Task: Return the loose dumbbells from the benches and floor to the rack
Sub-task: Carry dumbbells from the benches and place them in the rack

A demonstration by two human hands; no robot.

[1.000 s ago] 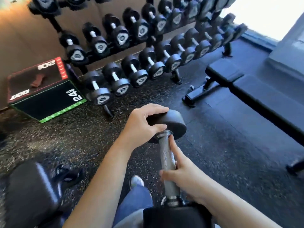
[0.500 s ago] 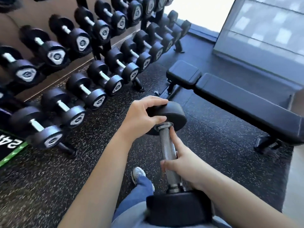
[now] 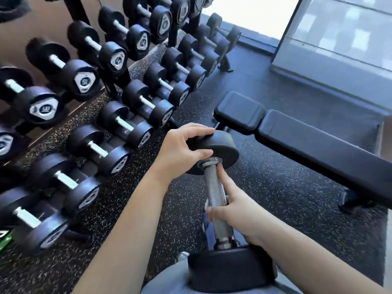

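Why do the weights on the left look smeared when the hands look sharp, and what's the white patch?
Head view: the racked dumbbells at left are motion-blurred, while the left hand, right hand and held dumbbell are crisp; the window is blown out white; the wide lens curves the rows on the rack.

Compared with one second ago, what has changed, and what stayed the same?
The person carried the dumbbell along the rack, closer to it; the bench now lies nearer on the right, and the box has slid almost out of view at lower left. Unchanged: the left hand grips the far head, the right hand holds the handle.
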